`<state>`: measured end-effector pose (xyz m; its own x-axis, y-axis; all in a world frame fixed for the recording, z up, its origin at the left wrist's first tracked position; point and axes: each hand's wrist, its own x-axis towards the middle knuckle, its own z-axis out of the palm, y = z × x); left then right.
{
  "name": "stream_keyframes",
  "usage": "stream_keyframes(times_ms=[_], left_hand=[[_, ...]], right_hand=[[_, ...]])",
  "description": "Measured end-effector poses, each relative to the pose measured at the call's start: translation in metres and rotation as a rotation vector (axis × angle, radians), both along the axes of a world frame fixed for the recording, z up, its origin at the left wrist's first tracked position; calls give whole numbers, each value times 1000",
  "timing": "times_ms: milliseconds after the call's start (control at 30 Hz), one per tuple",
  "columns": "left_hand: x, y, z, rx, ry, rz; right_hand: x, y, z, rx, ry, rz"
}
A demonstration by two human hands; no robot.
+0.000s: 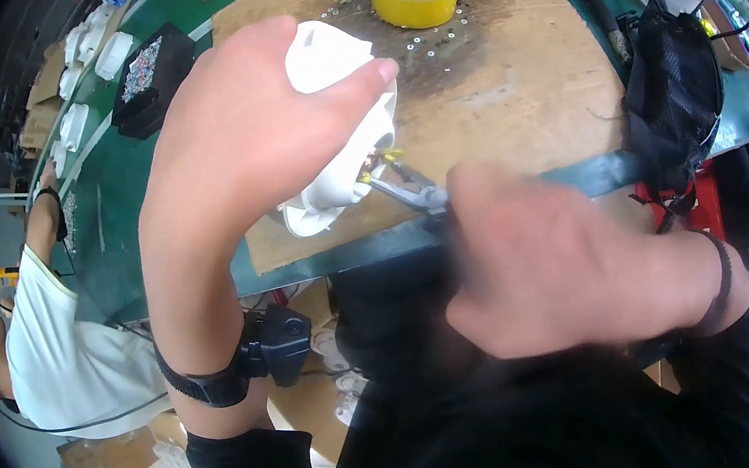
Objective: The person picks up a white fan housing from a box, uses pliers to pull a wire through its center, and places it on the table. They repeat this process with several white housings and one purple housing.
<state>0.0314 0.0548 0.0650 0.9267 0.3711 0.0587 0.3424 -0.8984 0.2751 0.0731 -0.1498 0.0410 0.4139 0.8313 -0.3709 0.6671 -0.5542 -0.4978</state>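
My left hand [258, 122] is closed around a white plastic housing [325, 58], its thumb lying across the side of the part. The housing is tilted over the near edge of a cardboard sheet [518, 104]. Small yellow and copper-coloured pieces show at the housing's lower right opening. My right hand [546, 260], smeared by motion, grips a pair of pliers [417, 196]. The pliers' jaws reach to those yellow pieces; whether they pinch one I cannot tell. Their handles are mostly hidden behind the fingers.
A yellow tape roll [417, 9] lies on the cardboard, with several small metal bits around it. A black box of small parts [152, 79] stands at the left. On the right are a black mesh bag [675, 94] and a corded tool [594, 6]. Another person [80, 345] works at far left.
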Motion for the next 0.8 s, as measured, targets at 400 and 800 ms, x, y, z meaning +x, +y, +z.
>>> stream_keyframes(times_ms=[400, 800], left_hand=[[-15, -3, -2, -115, -81, 12], [-44, -21, -1, 36, -220, 41]], right_hand=[[18, -15, -39, 102, 1102, -146], [-9, -19, -31, 275, 320, 10]])
